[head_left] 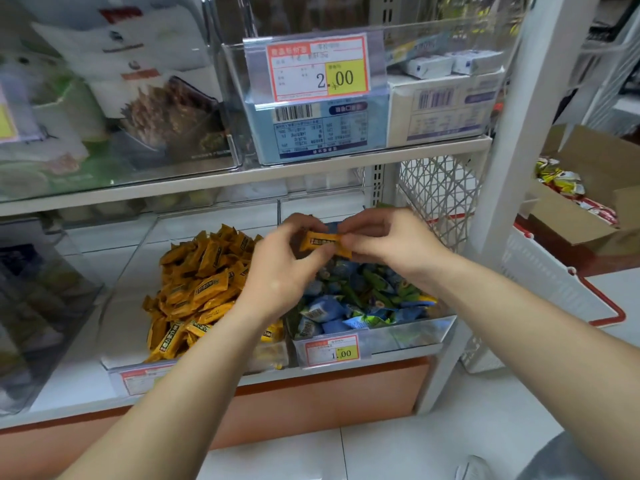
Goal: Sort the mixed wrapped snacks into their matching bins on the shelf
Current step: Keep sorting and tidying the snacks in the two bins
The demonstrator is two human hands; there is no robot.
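One orange wrapped snack (322,241) hangs in the air above the right-hand bin, pinched from both ends by my left hand (284,268) and my right hand (384,237). Below on the lower shelf stand two clear bins. The left bin (121,306) holds a heap of orange snacks (201,289). The right bin (408,332) holds blue and green wrapped snacks (356,299), partly hidden by my hands.
An upper shelf carries clear bins of boxes with a 2.00 price tag (317,69). A white basket with red handles (554,289) stands at the right, a cardboard box of red-yellow packets (588,202) behind it. A white shelf post (519,133) rises at the right.
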